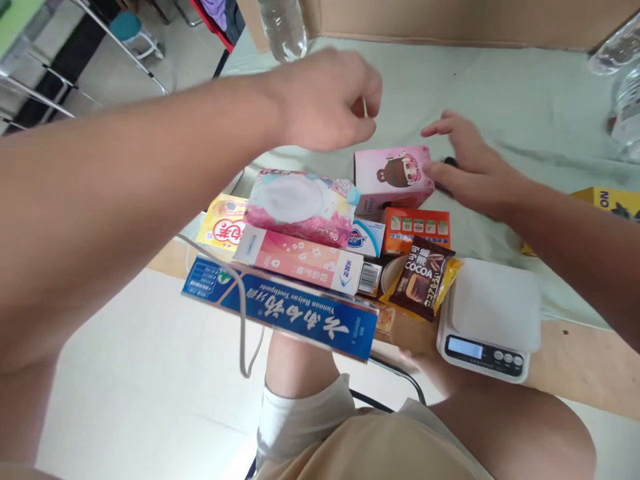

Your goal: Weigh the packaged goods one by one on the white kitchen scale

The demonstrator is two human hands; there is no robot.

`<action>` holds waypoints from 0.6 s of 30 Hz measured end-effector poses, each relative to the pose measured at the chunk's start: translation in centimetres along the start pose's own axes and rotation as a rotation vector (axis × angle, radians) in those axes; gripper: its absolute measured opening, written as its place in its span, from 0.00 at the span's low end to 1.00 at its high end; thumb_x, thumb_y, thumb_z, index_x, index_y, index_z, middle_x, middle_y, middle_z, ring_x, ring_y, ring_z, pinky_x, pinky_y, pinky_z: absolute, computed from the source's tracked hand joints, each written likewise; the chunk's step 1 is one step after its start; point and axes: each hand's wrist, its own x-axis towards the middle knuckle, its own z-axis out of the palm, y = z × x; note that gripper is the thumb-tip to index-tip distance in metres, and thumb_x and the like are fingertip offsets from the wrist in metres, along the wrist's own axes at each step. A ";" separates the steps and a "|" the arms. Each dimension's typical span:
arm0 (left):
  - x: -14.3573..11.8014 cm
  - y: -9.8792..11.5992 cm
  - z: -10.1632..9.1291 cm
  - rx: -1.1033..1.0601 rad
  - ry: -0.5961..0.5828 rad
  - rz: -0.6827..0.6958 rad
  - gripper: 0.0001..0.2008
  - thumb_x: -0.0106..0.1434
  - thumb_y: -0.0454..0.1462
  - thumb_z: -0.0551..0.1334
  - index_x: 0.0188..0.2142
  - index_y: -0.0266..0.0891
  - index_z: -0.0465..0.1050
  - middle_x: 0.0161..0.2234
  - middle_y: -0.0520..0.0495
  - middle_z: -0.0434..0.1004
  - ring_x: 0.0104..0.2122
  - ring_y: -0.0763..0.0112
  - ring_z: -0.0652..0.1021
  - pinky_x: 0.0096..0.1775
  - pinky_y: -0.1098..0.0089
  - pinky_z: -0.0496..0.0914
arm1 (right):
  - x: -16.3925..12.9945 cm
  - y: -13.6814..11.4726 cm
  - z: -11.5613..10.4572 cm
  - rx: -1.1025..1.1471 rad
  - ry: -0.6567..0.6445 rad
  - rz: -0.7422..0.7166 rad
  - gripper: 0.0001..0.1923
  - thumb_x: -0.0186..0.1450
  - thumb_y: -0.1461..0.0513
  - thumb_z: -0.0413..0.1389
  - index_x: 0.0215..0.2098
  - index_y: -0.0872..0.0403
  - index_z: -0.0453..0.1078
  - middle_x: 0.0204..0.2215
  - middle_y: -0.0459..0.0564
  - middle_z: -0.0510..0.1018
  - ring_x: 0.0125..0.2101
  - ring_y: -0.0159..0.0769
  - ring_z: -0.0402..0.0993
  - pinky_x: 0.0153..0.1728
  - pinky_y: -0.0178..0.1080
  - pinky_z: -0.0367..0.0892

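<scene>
Knees and beige shorts (380,447) are filling the bottom of my view; I'm sitting at the table edge. Left hand (325,100) is hovering above the pile, curled into a loose fist, thumb and forefinger pinched together. Can't tell if anything is in the pinch; maybe a thin sliver, too small to call. Right hand (470,170) is lying flat, fingers spread and mostly open, fingertips touching the right side of the pink cardboard box with a cartoon girl print (393,177). Not gripping it, just resting against it. Something small and dark is showing under that hand; can't identify it.

Just below the left hand: pink-and-white soft wipes pack (300,207), sitting on a long pink floral carton (300,260), with a long blue toothpaste carton (285,310) nearer me. Below the right hand: orange printed box (417,230), brown COCOA snack wrapper (423,277), then a white digital kitchen scale (490,320) with nothing on its platform. Beyond the left hand, a clear plastic bottle (283,27) is standing on the pale green tablecloth (525,107).

Progress, my read: items are still piled by the scale, nothing being weighed, so the handling is looking early.
</scene>
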 end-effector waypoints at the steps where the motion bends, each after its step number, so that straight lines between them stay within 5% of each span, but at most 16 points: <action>1: -2.5 0.2 0.0 -0.011 0.034 0.005 0.40 0.70 0.52 0.46 0.56 0.12 0.72 0.61 0.47 0.73 0.63 0.49 0.72 0.63 0.53 0.65 | -0.9 -1.4 -0.4 -0.002 0.042 -0.024 0.33 0.65 0.43 0.64 0.63 0.45 0.69 0.73 0.53 0.60 0.79 0.53 0.42 0.79 0.61 0.41; 4: -12.1 1.1 2.4 -0.103 0.285 -0.056 0.46 0.71 0.52 0.31 0.58 0.13 0.69 0.73 0.40 0.56 0.69 0.48 0.65 0.64 0.59 0.66 | -4.7 -6.2 -0.9 0.111 0.192 -0.094 0.31 0.64 0.40 0.63 0.61 0.40 0.73 0.72 0.47 0.65 0.77 0.53 0.50 0.77 0.61 0.45; 8: -23.7 2.5 6.8 -0.145 0.494 -0.133 0.44 0.73 0.53 0.32 0.61 0.19 0.69 0.70 0.42 0.62 0.71 0.51 0.66 0.65 0.58 0.68 | -11.9 -11.8 0.8 0.392 0.406 -0.059 0.27 0.49 0.40 0.72 0.47 0.29 0.82 0.65 0.32 0.74 0.76 0.56 0.54 0.76 0.59 0.50; 11: -27.8 1.5 7.0 -0.195 0.591 -0.189 0.42 0.74 0.54 0.35 0.60 0.23 0.71 0.63 0.45 0.73 0.67 0.59 0.72 0.65 0.56 0.69 | -17.7 -14.1 3.1 0.525 0.642 0.182 0.22 0.41 0.37 0.72 0.34 0.25 0.82 0.63 0.24 0.75 0.79 0.46 0.45 0.78 0.52 0.51; 13: -29.2 -0.7 6.2 -0.200 0.620 -0.218 0.36 0.75 0.53 0.41 0.56 0.26 0.74 0.55 0.47 0.79 0.61 0.66 0.77 0.63 0.55 0.70 | -21.3 -14.7 4.6 0.540 0.780 0.369 0.13 0.43 0.39 0.68 0.26 0.25 0.79 0.60 0.21 0.76 0.78 0.43 0.49 0.78 0.54 0.53; 16: -31.5 -3.9 6.4 -0.074 0.485 -0.128 0.17 0.70 0.44 0.61 0.45 0.32 0.81 0.40 0.53 0.84 0.39 0.78 0.79 0.49 0.66 0.75 | -25.9 -14.7 6.3 0.543 0.976 0.478 0.08 0.49 0.42 0.59 0.20 0.30 0.76 0.56 0.34 0.81 0.73 0.55 0.61 0.77 0.68 0.53; 18: -33.4 -4.0 8.4 -0.131 0.590 -0.083 0.05 0.65 0.34 0.64 0.36 0.36 0.80 0.29 0.55 0.81 0.28 0.79 0.76 0.32 0.75 0.69 | -28.2 -14.4 7.1 0.547 1.052 0.490 0.10 0.52 0.46 0.54 0.20 0.33 0.77 0.53 0.45 0.83 0.68 0.63 0.67 0.75 0.74 0.53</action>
